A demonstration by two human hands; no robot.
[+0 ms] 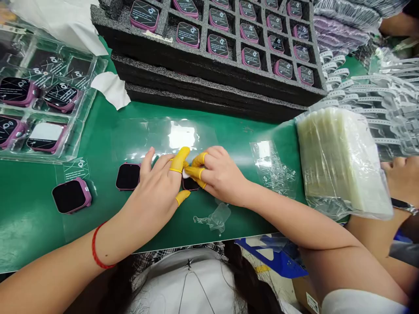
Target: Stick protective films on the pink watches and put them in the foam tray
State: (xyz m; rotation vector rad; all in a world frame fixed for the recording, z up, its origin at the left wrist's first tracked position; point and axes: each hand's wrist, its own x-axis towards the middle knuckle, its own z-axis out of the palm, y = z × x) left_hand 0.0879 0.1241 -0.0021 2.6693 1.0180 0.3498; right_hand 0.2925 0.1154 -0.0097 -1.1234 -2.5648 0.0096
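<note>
A smartwatch (pixel 190 185) with a dark screen lies on the green table, mostly covered by my hands. My left hand (pixel 157 187) has its thumb and index finger, both in yellow finger cots, around the far and near edges of this watch. Over the screen, my right hand (pixel 222 174) pinches a small white wipe (pixel 185 174) in its cotted fingers. Another pink-cased smartwatch (pixel 128 176) rests just left of my left fingers. Farther left sits a third smartwatch (pixel 71 195), with its screen up.
Black foam trays (pixel 209 65) of film-covered watches are stacked behind. Clear plastic trays (pixel 73 150) with watches stand left. Peeled films (pixel 273 170) and plastic scraps (pixel 216 218) lie nearby. A bagged stack (pixel 340 161) is on the right, beside another person's arm (pixel 402 183).
</note>
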